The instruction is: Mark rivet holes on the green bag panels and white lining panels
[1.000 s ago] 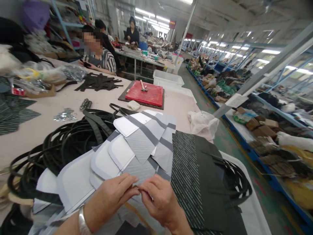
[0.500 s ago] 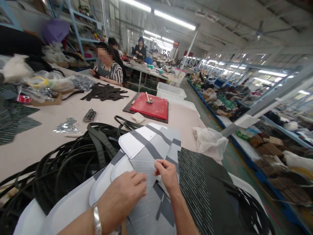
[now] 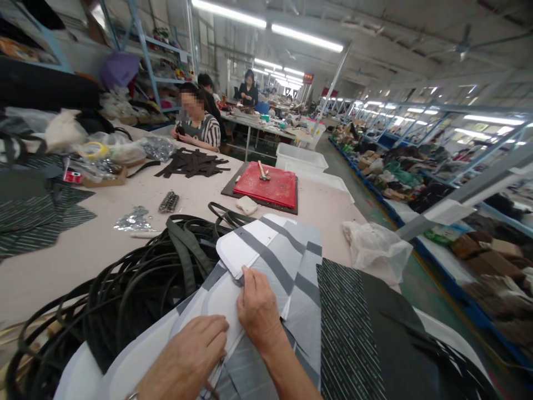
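A fanned stack of grey and white cut panels (image 3: 270, 250) lies on the table in front of me. My right hand (image 3: 258, 308) rests on the stack, fingers curled, fingertips at the edge of one white panel. My left hand (image 3: 189, 358) lies lower left on the white panels, fingers bent and pressing down. A dark striped fabric piece (image 3: 358, 333) lies just right of the panels. A tangle of black straps (image 3: 125, 283) lies to the left.
A red cutting pad (image 3: 275, 189) with a small hammer (image 3: 263, 172) sits mid-table. Black cut strips (image 3: 191, 162), metal fittings (image 3: 133, 219) and plastic bags lie further back. A crumpled white bag (image 3: 377, 250) is at the table's right edge. A seated person in a striped top (image 3: 200, 125) works at the far side.
My right hand has moved left and forward across the panels to the white piece's edge. My left hand has dropped lower. The view has tilted up.
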{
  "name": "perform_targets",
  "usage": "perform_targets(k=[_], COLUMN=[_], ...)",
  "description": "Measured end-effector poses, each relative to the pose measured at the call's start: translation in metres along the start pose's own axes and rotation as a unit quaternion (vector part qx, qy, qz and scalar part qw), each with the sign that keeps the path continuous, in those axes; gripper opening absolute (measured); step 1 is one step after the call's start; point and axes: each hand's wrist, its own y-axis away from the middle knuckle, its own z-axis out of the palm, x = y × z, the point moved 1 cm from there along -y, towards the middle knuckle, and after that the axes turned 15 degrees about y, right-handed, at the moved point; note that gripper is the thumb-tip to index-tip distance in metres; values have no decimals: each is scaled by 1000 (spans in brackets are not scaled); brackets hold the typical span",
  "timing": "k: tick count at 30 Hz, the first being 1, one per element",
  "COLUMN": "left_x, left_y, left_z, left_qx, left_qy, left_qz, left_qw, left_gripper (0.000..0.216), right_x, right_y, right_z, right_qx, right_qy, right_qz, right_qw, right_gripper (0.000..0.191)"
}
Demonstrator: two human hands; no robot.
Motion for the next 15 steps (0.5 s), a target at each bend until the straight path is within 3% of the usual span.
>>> perform_targets(k=[4, 8, 12, 15], left_x=[-6, -6, 6, 27], left_y=[3, -2, 7, 34], left_z=[3, 1, -14, -24], left_qx=[39, 59, 48, 17], left_qy=[8, 14, 34, 82], left_qz=[9, -3, -25, -55], left_qw=[999, 998, 998, 995], left_gripper=[19, 14, 19, 16], right_x=[10, 2, -27, -48], right_y=[-10, -3, 40, 86], right_z=[-8, -58, -90, -76], right_qx=[62, 103, 112, 100], right_qy=[-53, -125, -165, -206], right_qz=[28, 74, 31, 31], right_qw=[996, 984, 979, 973], right_gripper=[49, 42, 48, 52])
